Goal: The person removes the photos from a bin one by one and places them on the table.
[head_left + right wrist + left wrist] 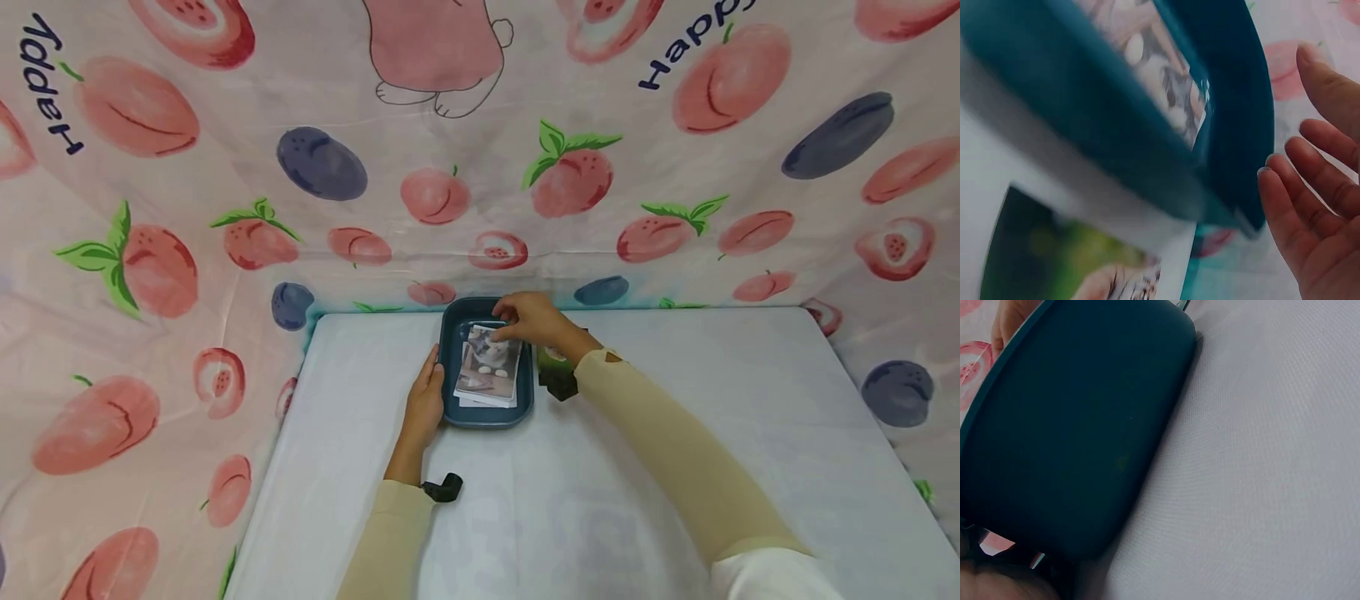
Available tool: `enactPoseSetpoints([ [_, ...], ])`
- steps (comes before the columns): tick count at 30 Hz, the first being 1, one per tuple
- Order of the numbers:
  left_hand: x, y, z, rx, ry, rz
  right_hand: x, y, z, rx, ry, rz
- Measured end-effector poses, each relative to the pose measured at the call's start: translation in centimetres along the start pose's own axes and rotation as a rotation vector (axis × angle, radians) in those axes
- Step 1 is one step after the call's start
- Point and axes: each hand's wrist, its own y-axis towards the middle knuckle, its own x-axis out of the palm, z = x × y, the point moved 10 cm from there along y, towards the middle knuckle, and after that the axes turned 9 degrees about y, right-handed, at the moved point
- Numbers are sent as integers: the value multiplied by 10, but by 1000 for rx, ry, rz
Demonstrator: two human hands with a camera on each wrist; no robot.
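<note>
While the cards (489,372) lie stacked in the tray (450,367) at the worktop's (675,467) far edge, the right hand (534,318) reaches over them, fingers (1310,187) loosely spread, seemingly setting or picking one. The left hand (425,400) rests flat against the tray's side. A pinch comes next, I'd judge.

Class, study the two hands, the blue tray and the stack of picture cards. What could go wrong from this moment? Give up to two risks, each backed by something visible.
1. The cards lie in a loose, uneven stack in the tray; the right hand at their far edge could fan or spill them.
2. The left hand only rests against the tray's side, so the tray might slide on the white tablecloth.
</note>
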Motion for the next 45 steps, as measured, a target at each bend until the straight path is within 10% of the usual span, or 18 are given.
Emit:
enactPoseSetpoints([
  [32,1,2,0,-1,-30,-6,60,36,25,339,-154,-159],
  [45,0,-1,1,-15,-13,-10,67,36,22,302,-116,-222],
])
